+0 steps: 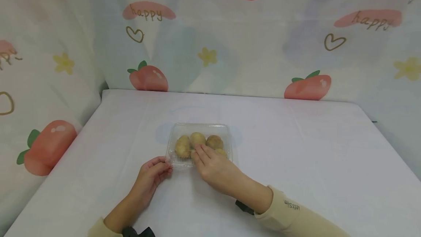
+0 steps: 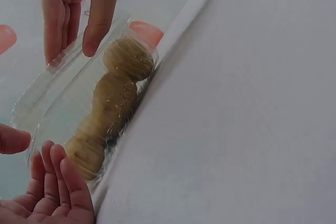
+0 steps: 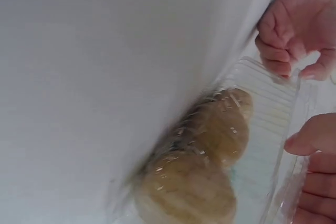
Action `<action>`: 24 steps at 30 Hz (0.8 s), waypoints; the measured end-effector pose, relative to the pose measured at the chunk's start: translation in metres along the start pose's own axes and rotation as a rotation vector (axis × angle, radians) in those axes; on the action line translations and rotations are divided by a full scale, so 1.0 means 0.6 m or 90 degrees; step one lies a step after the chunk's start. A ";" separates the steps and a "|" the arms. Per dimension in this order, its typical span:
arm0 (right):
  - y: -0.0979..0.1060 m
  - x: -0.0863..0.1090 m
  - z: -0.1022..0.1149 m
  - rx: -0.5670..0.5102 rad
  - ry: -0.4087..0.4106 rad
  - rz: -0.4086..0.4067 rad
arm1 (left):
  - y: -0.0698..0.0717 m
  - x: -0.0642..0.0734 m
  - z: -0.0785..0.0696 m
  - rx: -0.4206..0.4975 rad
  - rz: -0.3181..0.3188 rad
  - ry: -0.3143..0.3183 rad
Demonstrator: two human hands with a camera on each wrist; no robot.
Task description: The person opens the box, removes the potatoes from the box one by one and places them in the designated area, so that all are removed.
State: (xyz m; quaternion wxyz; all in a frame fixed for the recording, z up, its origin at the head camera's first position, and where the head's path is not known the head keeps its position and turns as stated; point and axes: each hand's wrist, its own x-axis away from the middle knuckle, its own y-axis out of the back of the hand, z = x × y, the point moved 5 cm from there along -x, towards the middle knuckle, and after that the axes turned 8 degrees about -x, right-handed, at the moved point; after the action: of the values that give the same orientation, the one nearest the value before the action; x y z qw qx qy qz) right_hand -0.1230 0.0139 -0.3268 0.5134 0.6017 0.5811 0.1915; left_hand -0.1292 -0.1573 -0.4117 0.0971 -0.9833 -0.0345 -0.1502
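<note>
A clear plastic container (image 1: 200, 126) holds several yellow-brown potatoes (image 1: 182, 147). My left hand (image 1: 154, 176) is at its near left corner, thumb and fingers pinching the rim there, as the right wrist view also shows. Over the container's near side reaches my right hand (image 1: 215, 167), its fingers stretched across the top above the potatoes. Seen from the right wrist, the right thumb (image 3: 307, 136) lies at the upper edge of the container. The right hand covers part of the potatoes in the head view.
The container stands on a table with a white cloth (image 1: 296, 164). Behind and to the left hangs a printed curtain (image 1: 243, 57) with fruit, hearts and lettering. Dark wrist devices (image 1: 139, 232) show at the sleeves.
</note>
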 end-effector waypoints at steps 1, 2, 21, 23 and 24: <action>0.001 0.006 -0.001 -0.003 -0.003 -0.007 | -0.003 0.002 0.000 -0.002 -0.005 0.002; 0.001 0.012 -0.003 -0.007 -0.007 -0.016 | -0.005 0.004 0.000 0.000 -0.010 0.007; 0.000 0.067 -0.039 -0.080 -0.119 -0.092 | -0.064 0.031 0.023 0.022 -0.016 0.059; -0.002 0.068 -0.041 -0.083 -0.116 -0.097 | -0.076 0.031 0.024 0.016 0.007 0.053; -0.003 0.068 -0.042 -0.087 -0.114 -0.100 | -0.082 0.030 0.024 0.013 0.018 0.050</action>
State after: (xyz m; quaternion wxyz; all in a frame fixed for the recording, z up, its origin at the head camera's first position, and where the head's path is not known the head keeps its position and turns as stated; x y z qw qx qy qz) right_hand -0.1343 0.0603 -0.3331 0.6166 0.5325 0.5639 0.1351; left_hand -0.1127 -0.1056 -0.4108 0.1103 -0.9760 -0.0185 -0.1870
